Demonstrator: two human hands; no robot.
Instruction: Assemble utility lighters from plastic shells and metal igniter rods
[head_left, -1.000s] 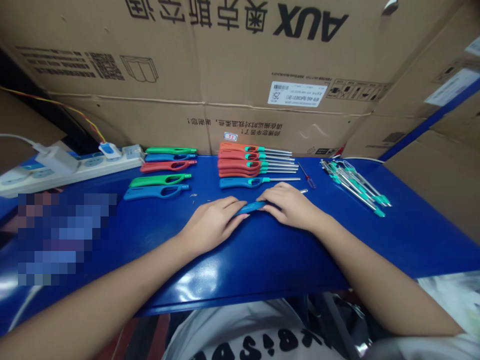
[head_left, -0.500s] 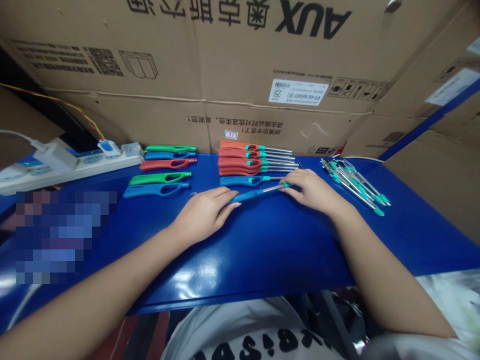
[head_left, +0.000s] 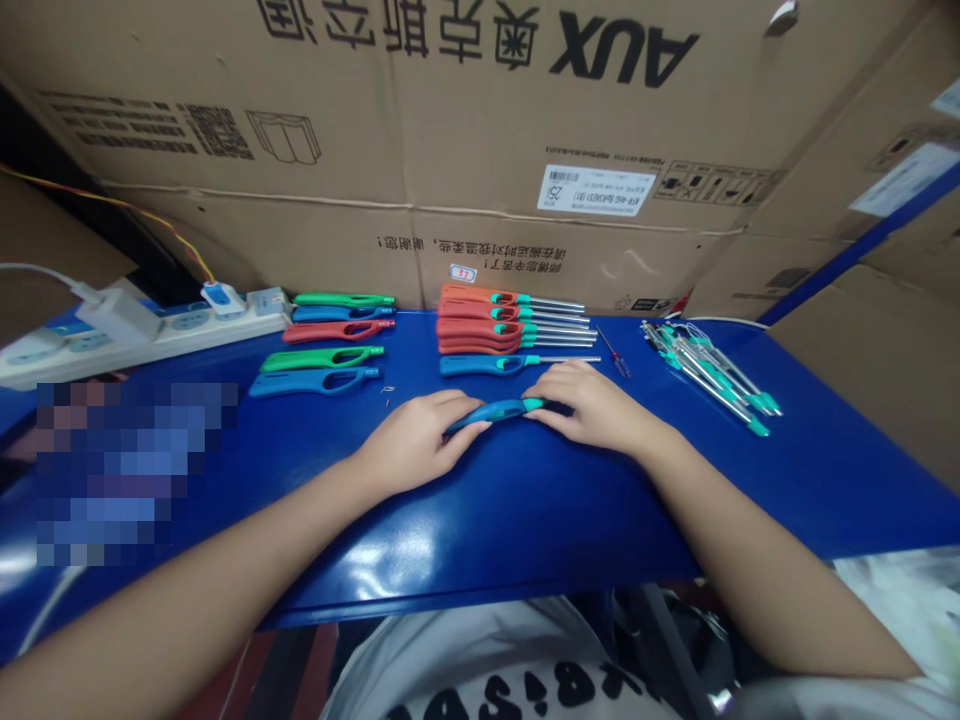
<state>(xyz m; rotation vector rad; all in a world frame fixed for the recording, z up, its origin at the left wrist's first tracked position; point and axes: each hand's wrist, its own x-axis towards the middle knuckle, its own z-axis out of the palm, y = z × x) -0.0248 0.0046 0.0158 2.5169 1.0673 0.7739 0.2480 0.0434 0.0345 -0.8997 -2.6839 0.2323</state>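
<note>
Between my hands is a blue long-nosed lighter (head_left: 496, 411), held just above the blue table. My left hand (head_left: 416, 437) pinches the rear of its handle between thumb and fingers. At the other end, my right hand (head_left: 596, 402) is closed around the nozzle by its teal collar (head_left: 532, 404); most of the metal tube is hidden under my fingers. Just behind lies another blue lighter (head_left: 480, 366) with its tube in place. Beyond it is a stack of red and orange lighters (head_left: 480, 330) with metal tubes.
Several lighter handles without tubes (head_left: 319, 382) lie in a column at left. Loose metal nozzles with teal ends (head_left: 709, 375) are piled at right. A small screwdriver (head_left: 617, 358) and tiny metal pieces (head_left: 388, 390) lie nearby. A power strip (head_left: 187, 328) and large cardboard box (head_left: 420, 150) stand behind.
My right hand has moved left and slightly down, bringing the teal collar against the blue handle; the bare tube between them no longer shows. The screwdriver behind that hand is uncovered.
</note>
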